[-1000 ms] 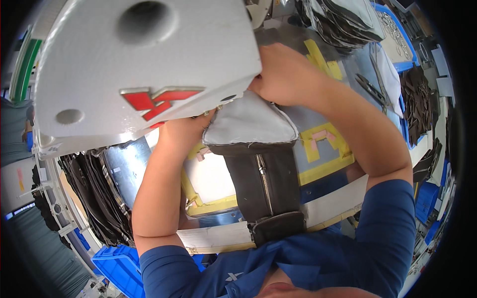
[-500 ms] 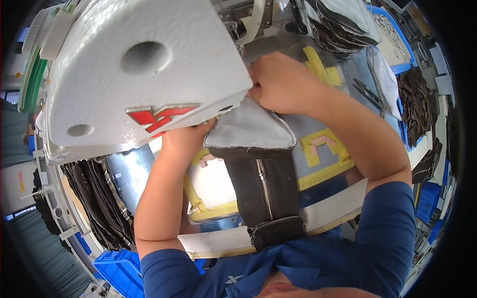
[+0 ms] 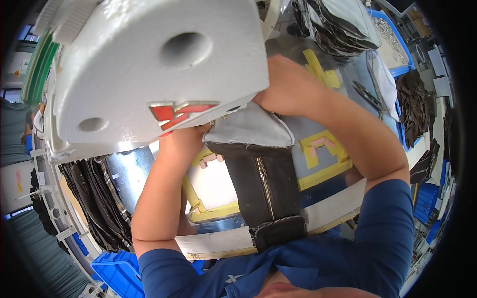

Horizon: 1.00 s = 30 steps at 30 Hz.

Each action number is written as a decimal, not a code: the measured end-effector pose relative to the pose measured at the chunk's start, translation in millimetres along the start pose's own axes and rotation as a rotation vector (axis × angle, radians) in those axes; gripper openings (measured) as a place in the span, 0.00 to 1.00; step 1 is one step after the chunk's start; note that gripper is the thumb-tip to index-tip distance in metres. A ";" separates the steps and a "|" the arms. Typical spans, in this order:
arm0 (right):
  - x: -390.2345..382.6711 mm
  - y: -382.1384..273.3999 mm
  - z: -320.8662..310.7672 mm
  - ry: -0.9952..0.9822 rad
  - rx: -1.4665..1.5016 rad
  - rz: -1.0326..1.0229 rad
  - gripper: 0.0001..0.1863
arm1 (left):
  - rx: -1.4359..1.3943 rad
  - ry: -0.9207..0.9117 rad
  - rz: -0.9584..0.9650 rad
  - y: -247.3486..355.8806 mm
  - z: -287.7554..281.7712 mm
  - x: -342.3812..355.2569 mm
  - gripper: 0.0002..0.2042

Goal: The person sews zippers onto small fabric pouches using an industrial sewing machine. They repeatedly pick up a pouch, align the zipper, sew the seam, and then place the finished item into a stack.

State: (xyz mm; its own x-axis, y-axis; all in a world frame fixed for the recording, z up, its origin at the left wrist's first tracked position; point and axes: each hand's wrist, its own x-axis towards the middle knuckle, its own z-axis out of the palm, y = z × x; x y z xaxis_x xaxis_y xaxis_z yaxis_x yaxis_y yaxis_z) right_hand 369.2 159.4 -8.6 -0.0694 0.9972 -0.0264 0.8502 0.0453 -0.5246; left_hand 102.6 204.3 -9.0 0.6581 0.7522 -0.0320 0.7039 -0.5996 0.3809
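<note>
A white sewing machine head (image 3: 124,89) covers the upper left and hides the needle area. Under its lower edge lies a dark brown fabric piece (image 3: 243,184) with a metal zipper (image 3: 266,186), its light grey lining (image 3: 251,131) turned up at the far end. My left hand (image 3: 198,133) reaches behind the machine head at the lining's left edge, its fingers hidden. Just right of the head, at the lining's far right edge, is my right hand (image 3: 283,84); its back shows, while the machine covers the fingers. The near end of the fabric, with a second zipper, hangs toward my body.
Yellow tape (image 3: 323,179) marks the metal bed. Stacked zippered pieces (image 3: 340,25) lie at the far right, near scissors (image 3: 367,94) and a blue tray (image 3: 410,59) of metal parts. Dark fabric (image 3: 97,203) hangs at left above a blue crate (image 3: 117,270).
The machine head appears shifted right in the picture and now covers more of my right hand's fingers. The lining and brown fabric have hardly moved.
</note>
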 end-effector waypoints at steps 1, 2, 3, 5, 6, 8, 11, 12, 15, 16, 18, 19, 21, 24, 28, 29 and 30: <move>1.2 1.1 0.4 0.015 -0.002 -0.017 0.14 | 0.036 -0.006 -0.043 7.4 -6.7 -1.7 0.18; 0.9 1.8 -1.6 0.008 0.003 -0.022 0.14 | 0.058 -0.048 -0.099 13.8 -14.2 -3.5 0.20; 0.8 2.1 -3.4 -0.001 0.009 -0.029 0.15 | 0.079 -0.090 -0.156 20.7 -23.1 -6.8 0.21; -2.7 1.5 -9.0 -0.045 0.017 0.005 0.15 | 0.160 -0.196 -0.147 37.2 -45.9 -14.6 0.24; -6.5 -1.4 -17.3 -0.078 0.026 0.040 0.16 | 0.226 -0.259 -0.084 47.6 -59.9 -21.2 0.27; -10.3 -2.9 -23.4 -0.101 0.039 0.058 0.16 | 0.207 -0.085 0.085 68.3 -73.2 -41.7 0.28; -7.5 -1.6 -19.1 -0.035 0.033 -0.022 0.15 | 0.046 0.100 0.315 84.9 -76.6 -50.0 0.24; -6.5 4.5 -11.8 0.012 0.010 -0.058 0.15 | -0.031 0.096 0.371 84.2 -70.7 -47.0 0.23; -7.3 7.7 -3.5 0.111 -0.027 -0.133 0.14 | -0.193 0.021 0.474 72.1 -44.1 -26.7 0.23; -8.2 6.7 -2.8 0.121 -0.027 -0.137 0.14 | -0.210 -0.049 0.467 68.5 -37.4 -23.5 0.24; -10.5 3.8 -2.9 0.130 -0.016 -0.131 0.14 | -0.194 -0.156 0.447 66.2 -30.7 -22.3 0.25; -11.1 3.2 -3.5 0.130 -0.006 -0.121 0.14 | -0.176 -0.133 0.449 67.7 -28.2 -22.8 0.27; -10.5 4.4 -2.1 0.152 0.006 -0.148 0.14 | -0.142 -0.087 0.454 69.9 -24.5 -24.1 0.30; -9.6 1.1 -5.5 0.149 -0.026 -0.160 0.14 | -0.056 -0.126 0.460 68.5 -24.4 -26.7 0.37; -8.8 -3.8 -1.6 0.161 0.027 -0.142 0.13 | -0.004 -0.205 0.436 69.1 -30.7 -25.6 0.38; -8.9 -4.6 0.4 0.172 0.035 -0.142 0.12 | 0.013 -0.239 0.417 70.6 -33.5 -24.9 0.37; -8.4 -4.1 4.1 0.187 0.021 -0.151 0.12 | 0.031 -0.273 0.399 71.9 -35.3 -24.8 0.37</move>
State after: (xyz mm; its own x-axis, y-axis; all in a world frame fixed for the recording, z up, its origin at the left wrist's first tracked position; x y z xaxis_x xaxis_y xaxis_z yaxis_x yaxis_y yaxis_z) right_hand 364.1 150.6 -9.6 -0.0953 0.9728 0.2110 0.8262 0.1956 -0.5284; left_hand 127.4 152.1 51.8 0.9217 0.3650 -0.1315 0.3868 -0.8378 0.3855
